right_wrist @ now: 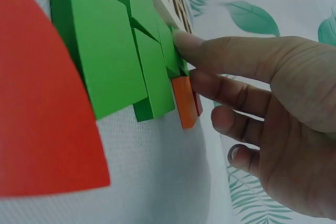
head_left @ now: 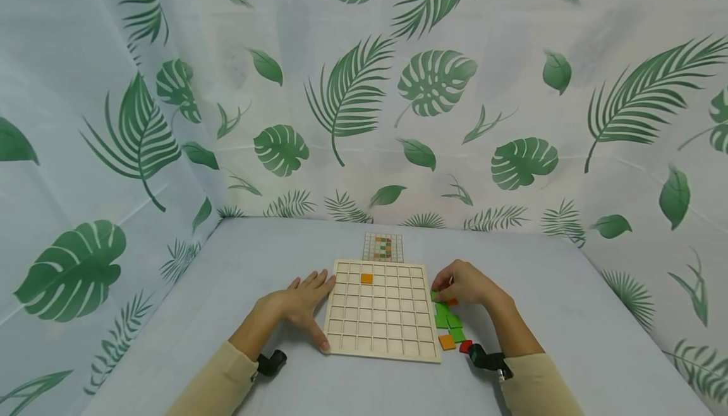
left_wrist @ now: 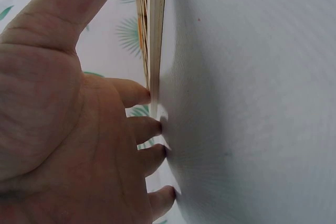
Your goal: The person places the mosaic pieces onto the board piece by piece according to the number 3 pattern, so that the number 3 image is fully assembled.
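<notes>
Grid board (head_left: 380, 313) is braced by the spread left hand (head_left: 301, 302), likely against sliding; green tiles (head_left: 441, 320) are touched by the right hand (head_left: 463, 282), whether pinched cannot be told.

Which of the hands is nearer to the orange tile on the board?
Left. The left hand is at the left edge of the board, the side nearer the orange tile; the right hand is past the opposite edge, by the green tiles.
</notes>
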The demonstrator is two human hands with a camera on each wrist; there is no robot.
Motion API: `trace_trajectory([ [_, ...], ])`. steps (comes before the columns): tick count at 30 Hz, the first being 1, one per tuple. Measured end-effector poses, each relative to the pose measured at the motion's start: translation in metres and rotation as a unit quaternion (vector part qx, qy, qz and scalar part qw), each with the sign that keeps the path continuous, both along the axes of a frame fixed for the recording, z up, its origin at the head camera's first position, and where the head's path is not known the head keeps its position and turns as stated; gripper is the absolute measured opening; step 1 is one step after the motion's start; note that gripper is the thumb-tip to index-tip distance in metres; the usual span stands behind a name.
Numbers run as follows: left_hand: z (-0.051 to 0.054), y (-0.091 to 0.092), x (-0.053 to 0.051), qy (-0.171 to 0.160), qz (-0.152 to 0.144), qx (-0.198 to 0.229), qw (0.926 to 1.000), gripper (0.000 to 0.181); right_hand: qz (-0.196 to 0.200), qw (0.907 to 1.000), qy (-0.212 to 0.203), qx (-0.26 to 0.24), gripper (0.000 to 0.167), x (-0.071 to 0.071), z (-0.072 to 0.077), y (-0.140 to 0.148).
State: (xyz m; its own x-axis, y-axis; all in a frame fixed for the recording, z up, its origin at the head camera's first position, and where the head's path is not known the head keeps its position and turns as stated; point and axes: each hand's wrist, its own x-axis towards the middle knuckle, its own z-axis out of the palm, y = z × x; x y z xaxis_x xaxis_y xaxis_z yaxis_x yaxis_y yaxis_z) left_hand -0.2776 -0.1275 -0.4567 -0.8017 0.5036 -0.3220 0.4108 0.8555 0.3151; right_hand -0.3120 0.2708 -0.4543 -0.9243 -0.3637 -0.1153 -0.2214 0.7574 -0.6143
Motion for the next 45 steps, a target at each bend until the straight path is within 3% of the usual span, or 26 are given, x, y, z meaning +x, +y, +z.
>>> trace_trajectory([
  [15,0.002,0.0,0.001,0.001,-0.001,-0.003,1.0,0.143,-0.016,0.9998,0.004,0.015,0.012,0.003,0.004,-0.006],
  [25,-0.002,0.0,0.0,0.003,0.0,-0.004,1.0,0.143,-0.002,0.9997,0.01,0.023,0.021,0.002,0.004,-0.007],
  [45,-0.001,0.0,0.0,0.002,0.0,-0.002,1.0,0.145,0.005,0.9996,0.017,-0.024,0.006,0.002,0.009,0.003],
])
